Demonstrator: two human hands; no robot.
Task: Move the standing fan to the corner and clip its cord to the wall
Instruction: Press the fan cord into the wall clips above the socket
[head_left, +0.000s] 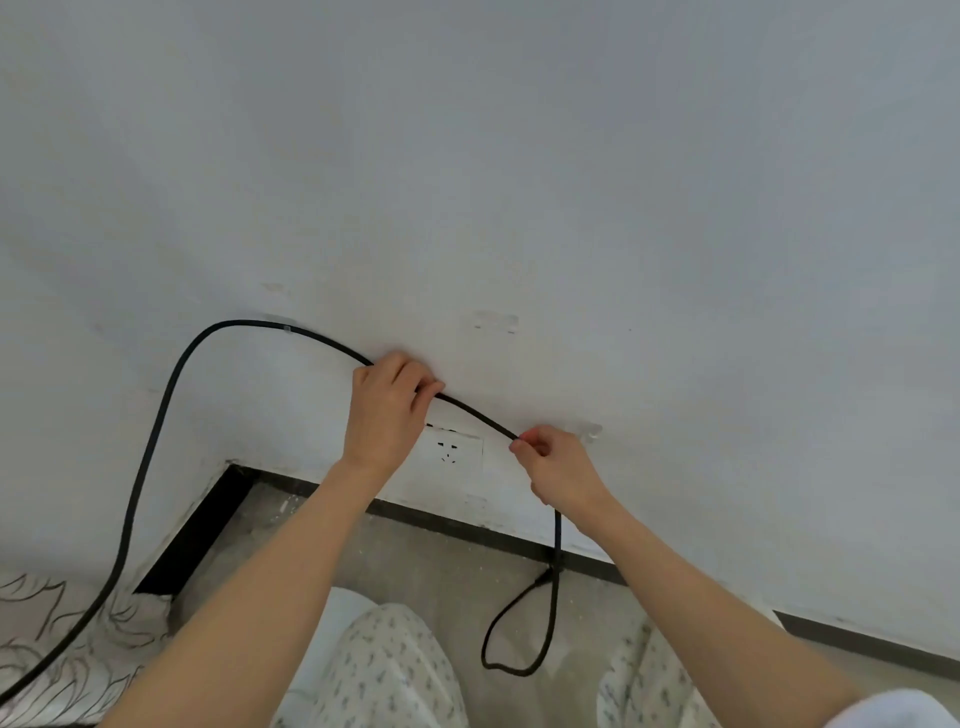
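A black cord (156, 421) runs up from the lower left, arcs along the white wall (571, 182) and passes through a small clear clip (287, 328). My left hand (387, 410) pinches the cord against the wall right of that clip. My right hand (558, 465) grips the cord lower and further right, just left of another clear clip (589, 432). Below my right hand the cord drops and loops on the floor. A third clear clip (496, 320) sits bare higher on the wall. The fan is out of view.
A white wall socket (457, 452) sits between my hands, just above the dark skirting board (467, 525). The wall steps in at a corner at lower left. A patterned fabric (57, 639) lies at bottom left. My knees in dotted trousers are over the concrete floor (441, 571).
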